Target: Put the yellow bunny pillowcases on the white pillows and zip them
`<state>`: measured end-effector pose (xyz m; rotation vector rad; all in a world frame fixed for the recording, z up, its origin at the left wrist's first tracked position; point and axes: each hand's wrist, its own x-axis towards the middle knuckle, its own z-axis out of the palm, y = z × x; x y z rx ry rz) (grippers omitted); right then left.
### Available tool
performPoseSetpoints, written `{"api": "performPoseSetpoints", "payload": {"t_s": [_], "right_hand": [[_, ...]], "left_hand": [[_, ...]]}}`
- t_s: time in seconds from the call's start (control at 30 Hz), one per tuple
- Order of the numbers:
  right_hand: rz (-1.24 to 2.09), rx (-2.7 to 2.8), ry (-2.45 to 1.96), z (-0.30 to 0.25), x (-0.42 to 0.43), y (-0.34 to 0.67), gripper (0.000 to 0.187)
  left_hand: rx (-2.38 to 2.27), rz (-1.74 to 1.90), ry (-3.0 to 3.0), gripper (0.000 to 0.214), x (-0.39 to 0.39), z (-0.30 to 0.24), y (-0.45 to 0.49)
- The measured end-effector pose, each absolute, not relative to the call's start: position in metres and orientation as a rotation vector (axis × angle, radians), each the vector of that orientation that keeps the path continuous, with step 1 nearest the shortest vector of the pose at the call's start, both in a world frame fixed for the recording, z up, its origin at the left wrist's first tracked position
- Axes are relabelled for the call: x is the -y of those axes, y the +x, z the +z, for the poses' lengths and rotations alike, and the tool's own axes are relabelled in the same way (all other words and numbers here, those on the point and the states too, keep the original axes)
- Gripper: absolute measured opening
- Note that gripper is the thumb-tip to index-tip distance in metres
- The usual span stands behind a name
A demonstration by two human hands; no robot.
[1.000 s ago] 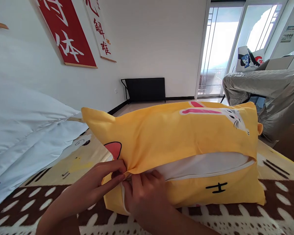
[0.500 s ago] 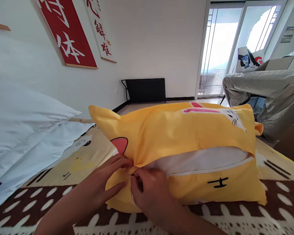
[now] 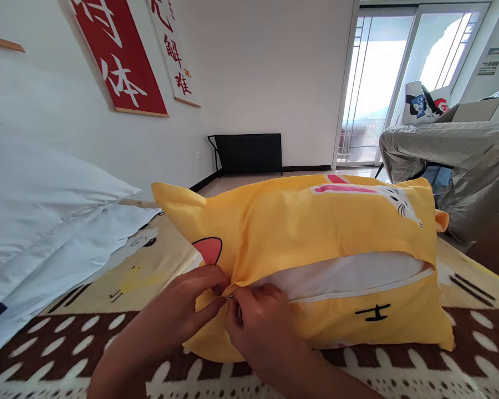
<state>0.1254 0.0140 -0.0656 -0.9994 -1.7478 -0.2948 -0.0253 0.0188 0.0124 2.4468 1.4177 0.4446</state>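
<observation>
A yellow pillowcase [image 3: 299, 233] with cartoon rabbit prints lies across the bed in front of me. Its long side opening gapes and shows the white pillow [image 3: 349, 274] inside. My left hand [image 3: 183, 310] pinches the yellow fabric at the left end of the opening. Right beside it, my right hand [image 3: 260, 321] is closed in a pinch on something small at that same end of the opening, which looks like a zipper pull. The fingertips of the two hands almost touch.
The bed cover [image 3: 66, 343] is patterned brown, white and yellow. White pillows [image 3: 37, 221] are stacked at the left. A grey-covered piece of furniture [image 3: 453, 160] stands at the right, a black rack [image 3: 249, 152] by the far wall, and glass doors [image 3: 382, 83] beyond.
Both hands have shifted slightly right and up along the pillowcase edge, and the left fingers have tightened from a loose hold into a pinch. The pillow has barely moved.
</observation>
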Motion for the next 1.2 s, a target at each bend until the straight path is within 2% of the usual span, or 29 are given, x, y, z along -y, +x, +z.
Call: {"api": "performPoseSetpoints", "payload": {"t_s": [0.47,0.67,0.93,1.2], "right_hand": [[-0.358,1.682,-0.975,-0.058,-0.016,0.133,0.02],[-0.336,1.691,-1.0,-0.054,-0.016,0.141,0.019],[-0.294,1.686,-0.966,-0.047,-0.011,0.143,0.023],[-0.288,1.656,-0.98,-0.049,-0.012,0.142,0.022]], "left_hand": [[-1.553,0.511,2.483,0.012,-0.021,0.01,-0.018],[-1.503,0.581,2.508,0.021,-0.027,0.008,-0.02],[-1.457,0.538,2.474,0.018,-0.021,0.011,-0.018],[-1.472,0.568,2.499,0.029,-0.021,0.012,-0.019]]}}
